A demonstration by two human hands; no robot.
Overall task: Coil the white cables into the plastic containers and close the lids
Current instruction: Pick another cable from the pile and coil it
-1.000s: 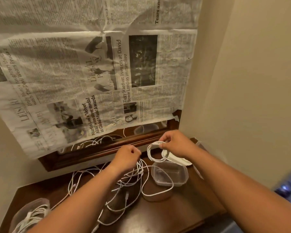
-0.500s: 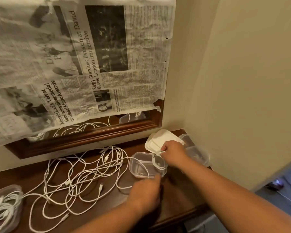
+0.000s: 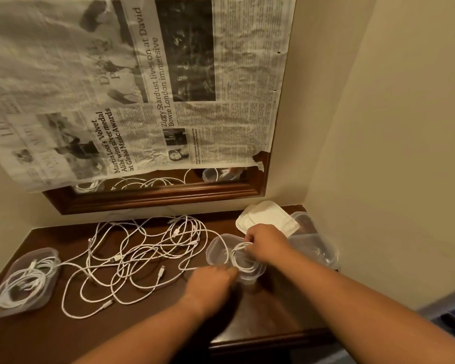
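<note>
Since the earlier frame, the left hand [image 3: 210,281] has been brought to the clear container [image 3: 217,248], fingers curled against its near rim; the coiled cable [image 3: 243,261] is pinched inside it under the right hand [image 3: 267,245] fingertips.

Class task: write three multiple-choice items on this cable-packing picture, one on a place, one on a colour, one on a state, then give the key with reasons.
1. Where is the container that already holds cables?
A. far left of the table
B. on the lids
C. under the mirror frame

2. What colour are the loose cables?
A. black
B. white
C. red

3. The container under the hands is:
A. lidded
B. upside down
C. open, with a coil going in

Key: 1 A, the filled container sits at the table's left end. 2 B, the loose cables are white. 3 C, the right hand and left hand lower a coil into the open container.
</note>
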